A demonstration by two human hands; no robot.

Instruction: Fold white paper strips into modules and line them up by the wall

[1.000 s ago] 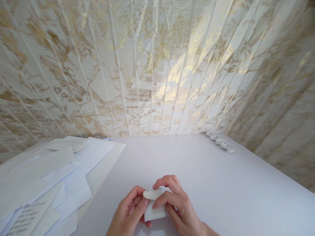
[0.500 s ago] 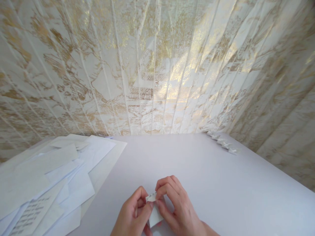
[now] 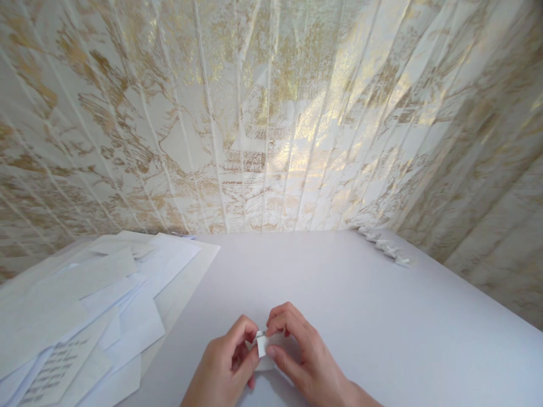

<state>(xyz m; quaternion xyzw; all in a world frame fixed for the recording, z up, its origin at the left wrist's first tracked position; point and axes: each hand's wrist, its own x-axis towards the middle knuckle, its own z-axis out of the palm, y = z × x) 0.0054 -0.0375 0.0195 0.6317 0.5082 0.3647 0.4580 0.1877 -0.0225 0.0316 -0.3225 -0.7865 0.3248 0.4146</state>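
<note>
Both of my hands meet low in the middle of the picture over a white table (image 3: 339,294). Between them is a small folded piece of white paper (image 3: 262,343). My left hand (image 3: 224,367) pinches its left side with thumb and forefinger. My right hand (image 3: 303,356) pinches its right side, fingers curled over the top. Most of the paper is hidden under my fingers.
A loose heap of white paper sheets (image 3: 80,305) covers the table's left side, some with printed text. A short row of several small folded paper pieces (image 3: 386,247) lies at the far right edge. A cream and gold curtain (image 3: 271,113) hangs behind the table.
The paper piece has been folded smaller: a second ago a wider flap showed below my fingers, now only a small bit shows. My hands have closed in toward each other.
</note>
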